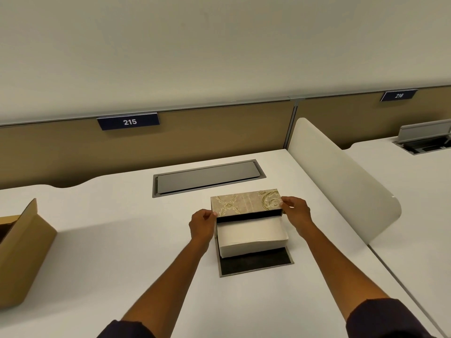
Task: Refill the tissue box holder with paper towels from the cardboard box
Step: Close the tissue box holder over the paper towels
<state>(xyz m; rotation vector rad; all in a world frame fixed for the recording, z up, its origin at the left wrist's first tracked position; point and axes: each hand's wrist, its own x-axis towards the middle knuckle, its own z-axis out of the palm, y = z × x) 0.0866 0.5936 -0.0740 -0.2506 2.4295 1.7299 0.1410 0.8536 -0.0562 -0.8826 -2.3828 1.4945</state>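
Note:
The tissue box holder [245, 202], beige with a gold leaf pattern, stands on the white desk right of centre. Its side is open and a dark flap [256, 263] lies flat on the desk toward me. A white stack of paper towels [251, 236] sits partly inside the holder, its near end sticking out over the flap. My left hand [202, 224] grips the holder's left end. My right hand [296, 213] grips its right end. The brown cardboard box [22, 254] stands at the desk's left edge, flap up, its inside mostly out of view.
A grey cable hatch [207, 176] is set into the white desk [122, 240] behind the holder. A cream divider panel [341, 176] rises just right of my right hand. A tan partition with a sign reading 215 [128, 121] closes the back.

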